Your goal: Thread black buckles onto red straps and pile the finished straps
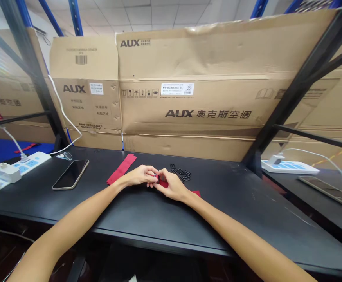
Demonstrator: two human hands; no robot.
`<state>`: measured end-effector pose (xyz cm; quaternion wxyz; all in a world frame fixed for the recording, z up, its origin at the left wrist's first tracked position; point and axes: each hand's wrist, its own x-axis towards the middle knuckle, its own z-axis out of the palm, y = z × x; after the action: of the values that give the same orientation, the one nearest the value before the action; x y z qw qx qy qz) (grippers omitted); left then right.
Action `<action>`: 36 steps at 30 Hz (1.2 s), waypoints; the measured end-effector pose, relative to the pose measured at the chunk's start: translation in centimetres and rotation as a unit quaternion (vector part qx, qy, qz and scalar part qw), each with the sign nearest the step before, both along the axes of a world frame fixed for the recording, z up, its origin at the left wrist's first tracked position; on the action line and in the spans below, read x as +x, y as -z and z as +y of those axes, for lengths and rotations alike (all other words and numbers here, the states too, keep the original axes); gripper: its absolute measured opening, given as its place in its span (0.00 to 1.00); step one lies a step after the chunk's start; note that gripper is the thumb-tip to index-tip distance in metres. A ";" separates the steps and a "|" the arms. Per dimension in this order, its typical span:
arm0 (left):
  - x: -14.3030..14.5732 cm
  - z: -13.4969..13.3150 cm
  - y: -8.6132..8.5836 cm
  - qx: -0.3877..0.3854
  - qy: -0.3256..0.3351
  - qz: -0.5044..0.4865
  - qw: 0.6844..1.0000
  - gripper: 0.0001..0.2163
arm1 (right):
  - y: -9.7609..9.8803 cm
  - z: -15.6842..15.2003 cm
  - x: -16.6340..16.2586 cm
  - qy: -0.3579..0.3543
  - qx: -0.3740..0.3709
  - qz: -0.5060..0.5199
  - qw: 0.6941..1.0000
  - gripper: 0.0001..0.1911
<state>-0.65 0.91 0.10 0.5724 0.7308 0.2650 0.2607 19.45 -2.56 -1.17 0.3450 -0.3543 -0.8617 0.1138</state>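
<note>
Above the black table my left hand [140, 175] and my right hand [173, 186] meet, both closed. Between their fingertips is a small black buckle [157, 178] with a red webbing strap [163, 183] at it. My left fingers pinch the buckle, while my right fingers and thumb grip the strap beside it. A red end [196, 193] shows past my right wrist; whether it belongs to the same strap is hidden. Just behind my right hand lies a loose pile of black buckles [181, 172]. Several flat red straps [121, 169] lie together left of my left hand.
A phone [70, 174] lies at the left of the black table [218, 219]. White power strips [31, 162] with cables stand at the left, and another power strip [290, 167] is at the right. Cardboard panels [212, 94] and a slanted black frame bar [294, 86] close off the back.
</note>
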 end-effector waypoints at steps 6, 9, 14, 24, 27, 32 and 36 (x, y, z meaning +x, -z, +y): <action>0.1 0.1 0.1 0.002 -0.015 -0.014 1.000 0.20 | 0.0 -0.2 0.0 -0.015 0.014 -0.012 1.000 0.20; 0.5 0.1 0.5 0.010 -0.042 0.001 0.999 0.20 | 0.0 0.0 -0.1 -0.012 0.034 -0.039 0.999 0.18; 0.2 0.4 -0.2 0.033 -0.059 0.024 0.997 0.22 | 0.0 0.7 0.5 0.008 0.069 -0.085 0.994 0.18; -4.4 1.7 -2.2 0.158 0.007 0.220 0.963 0.14 | -0.1 1.5 1.8 0.006 0.095 -0.153 0.984 0.17; -2.2 0.6 -1.8 0.233 0.004 0.223 0.947 0.13 | -0.1 1.1 1.2 -0.024 0.108 -0.162 0.981 0.16; -1.9 0.3 -2.4 0.224 -0.001 0.238 0.945 0.14 | -0.6 1.7 1.8 -0.009 0.126 -0.160 0.979 0.16; -4.1 0.9 -3.2 0.172 -0.029 0.266 0.948 0.16 | -0.9 2.2 3.1 0.023 0.126 -0.148 0.981 0.15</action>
<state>-4.76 1.77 3.28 0.3394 0.8528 0.3798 0.1154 22.52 -0.31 -0.29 0.2582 -0.3409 -0.9021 -0.0575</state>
